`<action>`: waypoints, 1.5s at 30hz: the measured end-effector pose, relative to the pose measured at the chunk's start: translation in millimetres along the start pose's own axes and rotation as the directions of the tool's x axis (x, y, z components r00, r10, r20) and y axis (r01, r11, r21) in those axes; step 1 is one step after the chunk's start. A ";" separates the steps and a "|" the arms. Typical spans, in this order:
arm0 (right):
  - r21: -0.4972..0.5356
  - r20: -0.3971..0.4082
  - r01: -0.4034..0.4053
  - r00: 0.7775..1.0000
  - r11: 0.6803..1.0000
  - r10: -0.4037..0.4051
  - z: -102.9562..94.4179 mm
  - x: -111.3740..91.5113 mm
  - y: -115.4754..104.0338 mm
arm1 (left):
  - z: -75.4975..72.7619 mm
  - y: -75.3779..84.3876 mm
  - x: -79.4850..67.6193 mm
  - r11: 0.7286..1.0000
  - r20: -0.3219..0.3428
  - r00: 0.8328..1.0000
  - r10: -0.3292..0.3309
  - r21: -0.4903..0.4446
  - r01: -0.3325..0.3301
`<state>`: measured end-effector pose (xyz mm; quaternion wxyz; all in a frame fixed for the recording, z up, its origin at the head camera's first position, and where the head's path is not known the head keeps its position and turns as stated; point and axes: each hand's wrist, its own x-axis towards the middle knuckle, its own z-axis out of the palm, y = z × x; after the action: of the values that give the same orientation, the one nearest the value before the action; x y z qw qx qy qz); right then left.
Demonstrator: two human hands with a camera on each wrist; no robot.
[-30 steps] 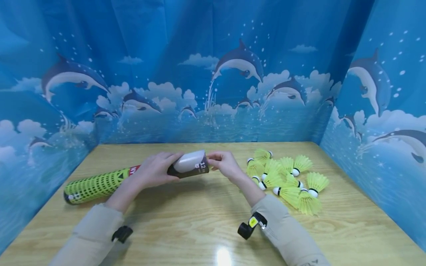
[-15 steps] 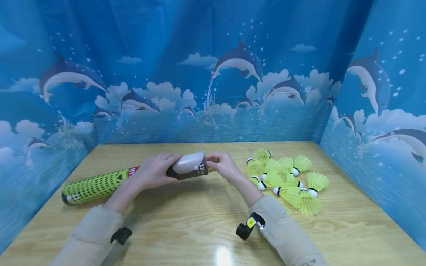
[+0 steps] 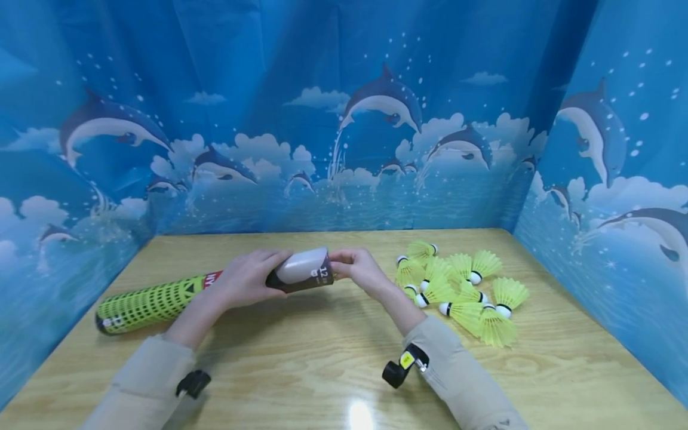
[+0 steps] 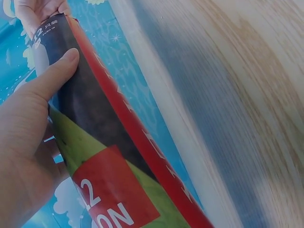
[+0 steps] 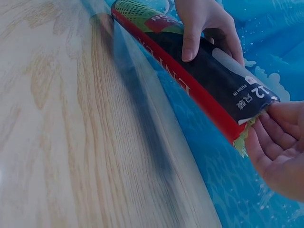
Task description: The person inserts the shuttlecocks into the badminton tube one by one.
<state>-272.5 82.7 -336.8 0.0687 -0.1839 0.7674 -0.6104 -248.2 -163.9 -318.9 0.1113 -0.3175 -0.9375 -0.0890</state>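
My left hand grips a long shuttlecock tube around its dark upper part, thumb across the near side in the left wrist view. The tube is green, red and black, marked 12, and tilts so its mouth end is raised to the right. At that mouth my right hand has its fingertips curled in at the rim. A yellow-green shuttlecock skirt pokes out of the mouth beside these fingers in the right wrist view. The fingers pinch at it, with their tips partly hidden by the rim.
Several yellow shuttlecocks with white heads lie in a loose pile on the right of the wooden table. A blue dolphin-print curtain stands along the table's back and sides.
The head view has shifted slightly. Both hands and the tube keep nearly the same places, with the right fingers still at the tube's mouth.
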 end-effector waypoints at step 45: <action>-0.137 -0.147 -0.174 0.977 0.975 0.153 -130.3 -90.8 4.1 | -0.3 -5.6 1.2 0.999 0.018 1.000 -0.020 -0.031 0.020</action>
<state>-232.5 235.5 -319.6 0.0525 -0.0826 0.8262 -0.5548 -252.5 -167.6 -318.9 0.0972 -0.3107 -0.9400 -0.1020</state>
